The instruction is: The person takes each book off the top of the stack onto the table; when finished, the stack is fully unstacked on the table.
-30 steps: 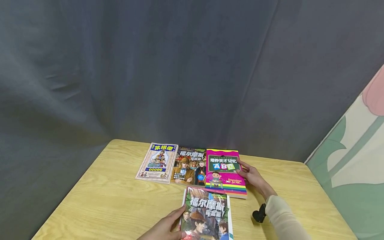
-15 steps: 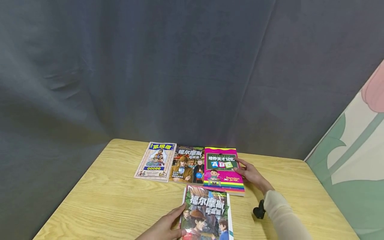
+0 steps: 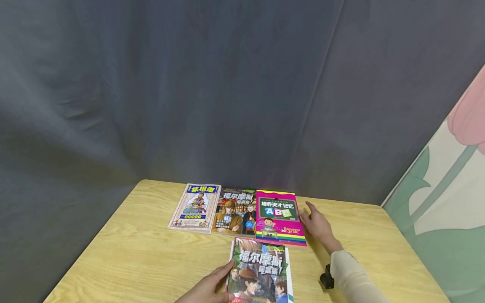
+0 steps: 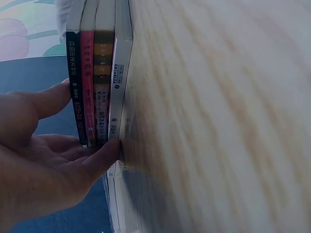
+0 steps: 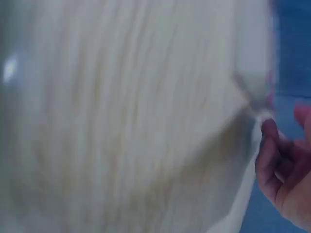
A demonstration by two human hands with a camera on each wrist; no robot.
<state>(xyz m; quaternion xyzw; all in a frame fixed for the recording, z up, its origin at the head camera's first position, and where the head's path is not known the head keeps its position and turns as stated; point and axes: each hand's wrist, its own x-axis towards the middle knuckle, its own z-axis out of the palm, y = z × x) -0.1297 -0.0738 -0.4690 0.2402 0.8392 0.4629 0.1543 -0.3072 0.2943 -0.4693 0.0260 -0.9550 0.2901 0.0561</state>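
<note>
My left hand grips a stack of several books by its left edge near the table's front; a detective-story cover lies on top. Their spines line up in the left wrist view, with fingers above and below them. Farther back, a pink ABC book lies flat at the right end of a row. Just right of its edge is my right hand, index finger extended away from the cover. In the right wrist view that hand has loosely bent fingers close to a book's edge.
To the left in the row lie a second detective book and a pale book with a blue-and-yellow title. A black wrist device is by the right sleeve. The wooden table ends at a dark curtain.
My right hand has come off the pink book's cover and shifted right, its index finger lifting away. My left hand keeps its grip on the stack. The view has shifted slightly.
</note>
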